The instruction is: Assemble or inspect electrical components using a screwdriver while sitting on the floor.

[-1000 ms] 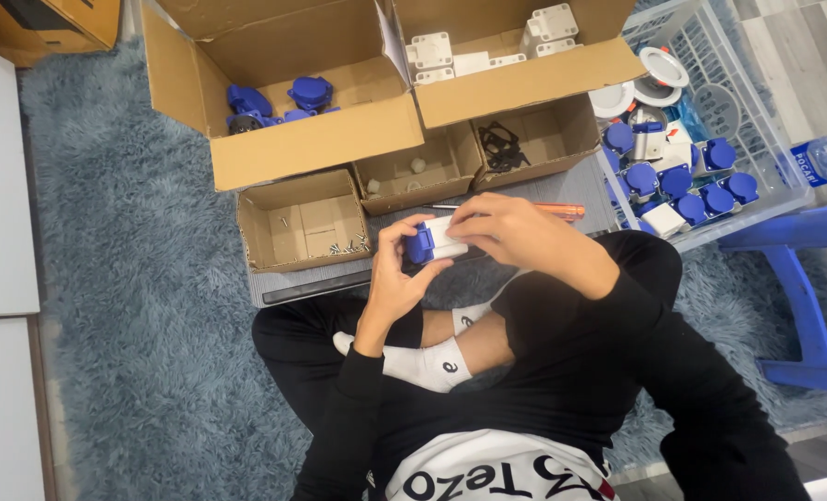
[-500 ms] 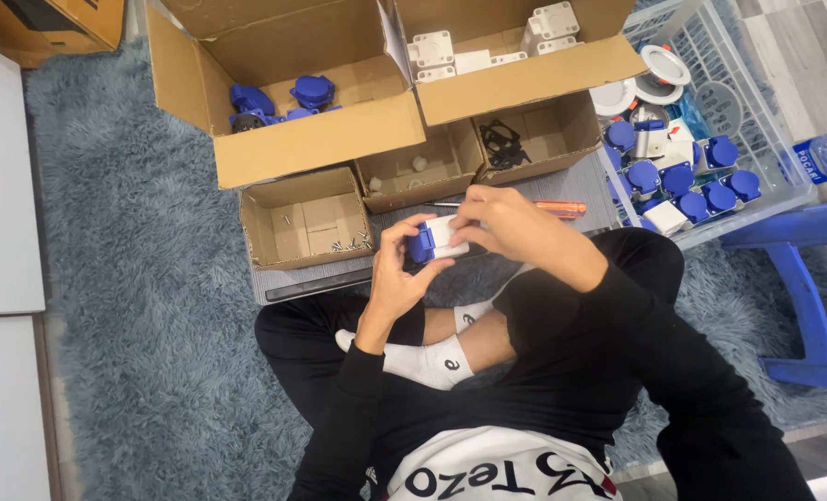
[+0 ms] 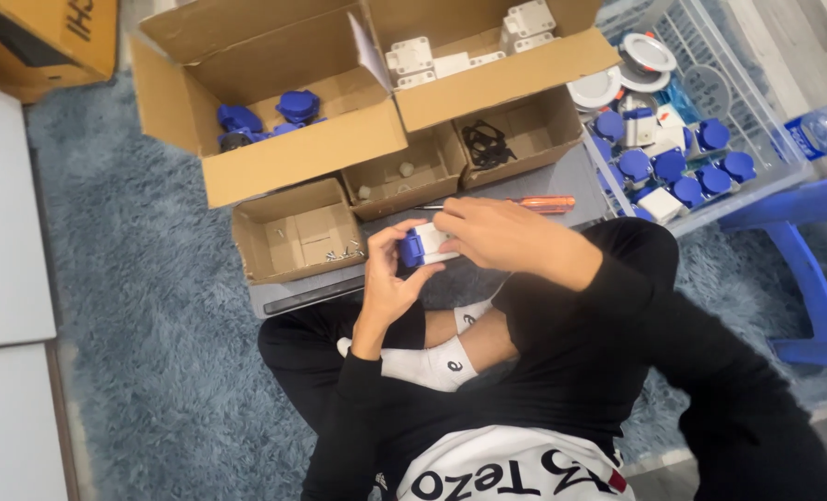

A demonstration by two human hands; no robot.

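I sit cross-legged on a grey-blue rug and hold a small blue and white plastic socket part (image 3: 421, 245) in front of me. My left hand (image 3: 390, 278) grips its blue end from below. My right hand (image 3: 497, 232) covers the white end from above, fingers closed on it. An orange-handled screwdriver (image 3: 534, 203) lies on the grey board (image 3: 288, 295) just beyond my right hand. A small open cardboard box (image 3: 293, 237) holding a few screws stands left of my hands.
A large open carton holds blue parts (image 3: 270, 116); another holds white parts (image 3: 432, 60). Two small boxes hold small bits (image 3: 400, 176) and black rings (image 3: 488, 144). A wire basket (image 3: 757, 102) with several blue-white assemblies stands at right, beside a blue stool (image 3: 813, 269).
Both hands stay on the blue and white part; the fingers have shifted slightly on it. The view has drifted a little.
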